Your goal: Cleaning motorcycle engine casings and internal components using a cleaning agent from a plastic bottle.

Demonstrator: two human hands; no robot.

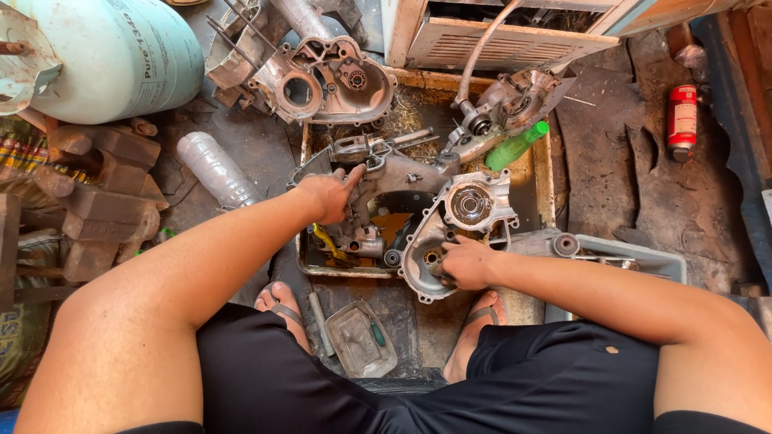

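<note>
I look down at a shallow metal tray [304,259] on the floor, full of grimy engine parts. My left hand [328,195] rests on a grey engine casing [402,175] in the tray, fingers curled over its edge. My right hand [465,264] grips the lower rim of a second aluminium crankcase half [470,210] with a round bearing seat, which leans on the tray's near right corner. A green plastic bottle [516,145] lies at the tray's far right.
A pale gas cylinder [112,56] lies at the far left beside a rusty vise [100,201] and a clear plastic bottle [215,169]. Another engine cover [322,80] sits beyond the tray. A red can [682,116] stands right. A small metal lid [360,337] lies between my feet.
</note>
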